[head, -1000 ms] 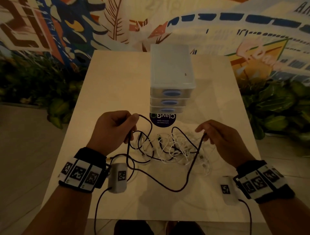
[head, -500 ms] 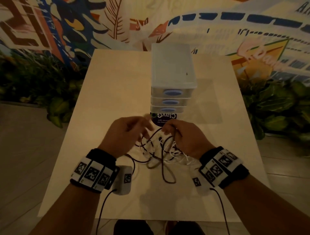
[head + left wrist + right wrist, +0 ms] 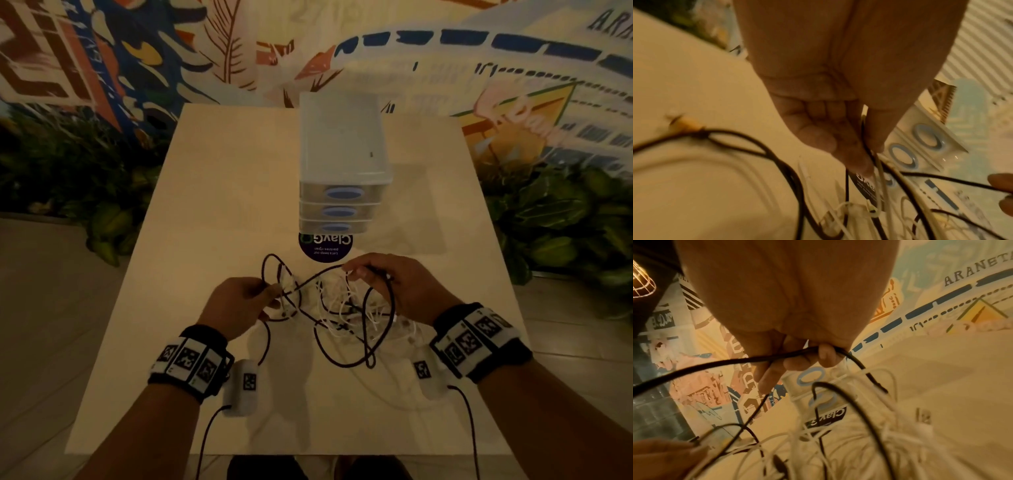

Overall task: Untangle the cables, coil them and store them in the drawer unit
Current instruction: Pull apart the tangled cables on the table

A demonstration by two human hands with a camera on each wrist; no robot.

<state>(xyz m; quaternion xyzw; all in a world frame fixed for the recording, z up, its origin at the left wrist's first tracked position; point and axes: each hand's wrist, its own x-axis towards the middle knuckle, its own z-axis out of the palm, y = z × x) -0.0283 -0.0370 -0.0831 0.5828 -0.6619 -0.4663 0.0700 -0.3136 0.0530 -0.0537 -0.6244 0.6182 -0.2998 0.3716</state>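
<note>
Hands work above the near table [image 3: 219, 192]: left hand [image 3: 236, 305] and right hand [image 3: 397, 287] each pinch the dark cable [image 3: 342, 359], looped through white cables [image 3: 342, 301]. Better to feed slack through gently than tug. Drawer unit [image 3: 342, 144] stands beyond, shut.

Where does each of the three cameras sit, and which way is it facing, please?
Head: worn on the head, looking forward and down at the table, drawer unit and cables; both forearms and hands show.
Left wrist: looks along the left hand, which pinches the black cable.
Right wrist: looks along the right hand, which grips the same cable.
Both wrist views share the drawer unit's blue handles and the white cables.
</note>
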